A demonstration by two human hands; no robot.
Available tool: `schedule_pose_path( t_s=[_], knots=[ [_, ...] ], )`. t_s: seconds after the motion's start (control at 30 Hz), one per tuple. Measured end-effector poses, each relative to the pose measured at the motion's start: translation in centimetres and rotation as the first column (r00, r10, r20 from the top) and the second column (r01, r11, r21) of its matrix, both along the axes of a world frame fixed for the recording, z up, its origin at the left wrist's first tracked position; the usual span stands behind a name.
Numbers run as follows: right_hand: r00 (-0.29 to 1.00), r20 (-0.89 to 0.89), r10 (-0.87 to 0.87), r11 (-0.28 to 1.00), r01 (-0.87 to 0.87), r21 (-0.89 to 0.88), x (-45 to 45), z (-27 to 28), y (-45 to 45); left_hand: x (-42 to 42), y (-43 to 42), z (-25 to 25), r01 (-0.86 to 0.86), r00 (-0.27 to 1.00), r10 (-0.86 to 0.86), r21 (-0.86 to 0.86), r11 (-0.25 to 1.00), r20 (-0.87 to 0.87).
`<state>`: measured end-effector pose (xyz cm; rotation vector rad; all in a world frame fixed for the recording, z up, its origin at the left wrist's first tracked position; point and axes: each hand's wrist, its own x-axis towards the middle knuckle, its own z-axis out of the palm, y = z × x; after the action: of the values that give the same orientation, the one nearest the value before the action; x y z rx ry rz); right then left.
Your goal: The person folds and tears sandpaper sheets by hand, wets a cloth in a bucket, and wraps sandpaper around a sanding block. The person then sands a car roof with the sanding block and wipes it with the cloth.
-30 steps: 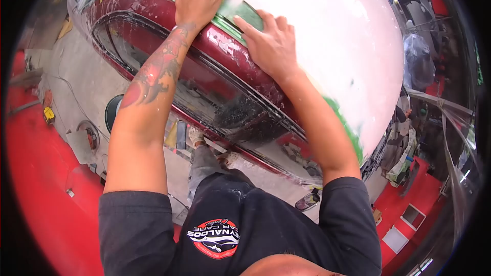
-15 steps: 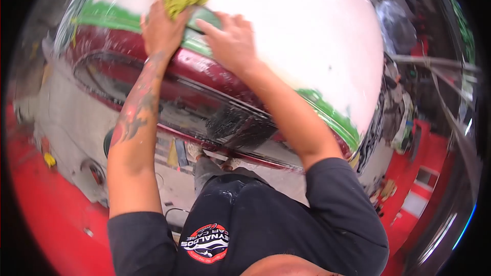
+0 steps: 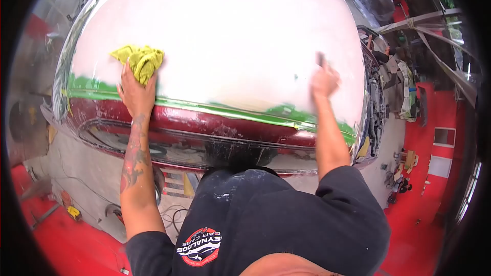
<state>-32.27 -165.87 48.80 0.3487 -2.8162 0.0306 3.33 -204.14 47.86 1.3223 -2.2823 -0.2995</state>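
And there's the left hand [image 3: 136, 92] clutching the yellow cloth [image 3: 144, 64], bunched seemingly for a fuller grip, over the left of the pale car panel [image 3: 225, 36], while, well apart, the blurred right hand [image 3: 325, 80] clasps a small dark pad [image 3: 320, 58], surface contact unclear!

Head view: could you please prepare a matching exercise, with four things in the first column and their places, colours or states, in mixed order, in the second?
Column one
1. Yellow-green cloth
2. Car roof
3. Right hand
4. T-shirt

Column two
A. Mostly whitish, with green along its near edge
B. Dark, bearing a round logo
C. Bunched in the left hand
D. Holding a thin dark object, blurred

Right pairs: 1-C, 2-A, 3-D, 4-B
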Motion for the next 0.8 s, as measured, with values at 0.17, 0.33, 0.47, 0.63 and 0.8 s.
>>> schedule_pose_path(
  t_s=[0.17,0.33,0.47,0.63,0.8],
  knots=[
    [0.752,0.007,0.659,0.714,-0.622,-0.322,11.9,-1.8,-25.4,0.4,-0.4,-0.3,0.041,0.995,-0.042,-0.010,0.999,-0.093],
    [0.652,-0.070,0.755,0.601,-0.731,-0.323,7.9,1.3,-21.2,0.4,-0.6,-0.1,0.125,0.964,-0.121,0.003,0.992,-0.239],
    [0.956,-0.057,0.289,0.946,-0.294,-0.136,-5.9,-0.3,-4.1,0.8,-2.2,1.8,0.297,0.931,-0.271,0.076,0.952,-0.244],
    [0.928,0.118,-0.353,0.925,0.365,-0.109,-14.9,-0.7,12.5,-5.3,-3.9,3.8,-0.011,0.987,-0.027,0.242,0.970,0.155],
    [0.995,-0.100,-0.018,0.995,0.008,-0.099,-9.4,-1.8,-0.7,-17.5,0.9,8.2,0.347,0.938,-0.333,0.231,0.909,-0.096]
  ],
)
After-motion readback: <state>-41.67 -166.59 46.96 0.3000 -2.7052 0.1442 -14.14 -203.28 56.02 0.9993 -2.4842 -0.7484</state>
